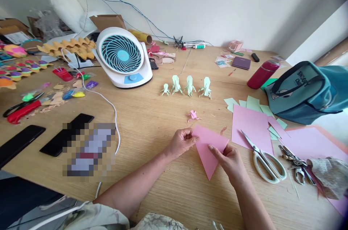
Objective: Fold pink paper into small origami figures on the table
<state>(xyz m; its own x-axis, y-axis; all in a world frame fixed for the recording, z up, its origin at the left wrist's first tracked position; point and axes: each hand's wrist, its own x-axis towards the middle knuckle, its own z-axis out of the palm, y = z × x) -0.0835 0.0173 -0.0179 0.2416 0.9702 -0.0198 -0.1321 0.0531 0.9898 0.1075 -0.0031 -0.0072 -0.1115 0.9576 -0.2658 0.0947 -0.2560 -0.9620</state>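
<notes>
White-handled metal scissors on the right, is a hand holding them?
No, the scissors lie untouched, while the left hand and right hand both hold the pink paper triangle.

We count four green paper figures (189, 84), one pink figure (193, 114), one triangular pink sheet (206, 154), one pair of scissors (257, 150), one fan (122, 55), one teal bag (307, 92) and one red bottle (263, 74).

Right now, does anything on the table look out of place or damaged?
Yes: ragged brown scraps lie scattered beside the red-handled tool at the view's left, like litter. The pink paper between the left hand and right hand shows no visible tear.
</notes>
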